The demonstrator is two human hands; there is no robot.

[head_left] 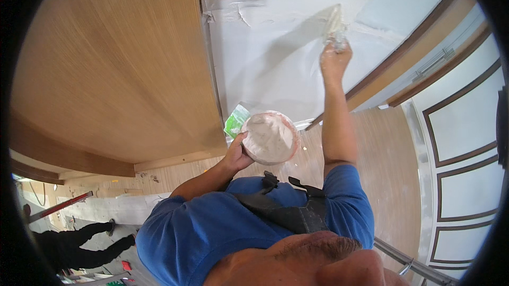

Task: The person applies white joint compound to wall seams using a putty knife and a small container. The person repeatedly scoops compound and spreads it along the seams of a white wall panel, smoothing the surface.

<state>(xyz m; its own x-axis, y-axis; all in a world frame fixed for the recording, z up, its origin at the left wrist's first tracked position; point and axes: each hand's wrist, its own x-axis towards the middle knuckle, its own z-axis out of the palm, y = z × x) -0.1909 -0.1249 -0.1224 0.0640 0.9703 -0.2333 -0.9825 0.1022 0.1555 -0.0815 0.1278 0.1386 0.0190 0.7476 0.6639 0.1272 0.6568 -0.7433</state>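
My right hand [335, 57] is closed on a putty knife [335, 20], raised to a white wall panel [281, 68] with uneven smears of white filler along its upper part; whether the blade touches it I cannot tell. My left hand [237, 153] grips a round bowl [269, 140] of thick white paste by its left side, lower in view. A green and white flat item [237, 121], perhaps a packet or card, sticks out at the bowl's upper left.
A wooden panel [106, 63] fills the left. A wooden frame [408, 63] edges the right, beside panelled white wall [461, 129]. Below lies wood flooring [387, 158]. At lower left stands another person in dark trousers [79, 243], near a long red bar [58, 206].
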